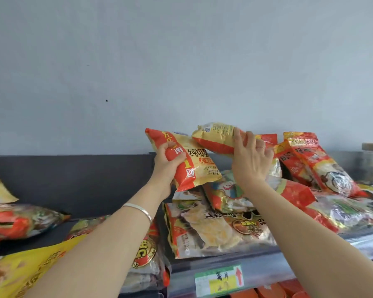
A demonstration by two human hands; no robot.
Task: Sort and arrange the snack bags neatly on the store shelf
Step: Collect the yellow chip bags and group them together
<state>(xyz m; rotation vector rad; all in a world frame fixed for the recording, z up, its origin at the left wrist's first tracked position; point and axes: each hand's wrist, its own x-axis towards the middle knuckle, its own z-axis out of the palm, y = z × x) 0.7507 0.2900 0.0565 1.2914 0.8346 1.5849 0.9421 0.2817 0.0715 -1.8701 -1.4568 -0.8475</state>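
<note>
Above the heap of bags on the top shelf (235,263), the left hand (167,161) squeezed a puffy yellow and red crinkly plastic chip bag (194,162) by its red side, fingers closed tight into the soft wrap. The right hand (249,160) was closed around a second puffy yellow and red bag (215,136), held up and tilted, its corner touching the first bag. Both bags sat just over a messy pile of shiny flat snack bags (220,224) near the shelf's front edge. A thin silver bangle (139,209) ringed the left wrist. Tall red bags (314,164) leaned near the back right. A green and yellow paper tag (219,280) stuck to the shelf's front edge.
</note>
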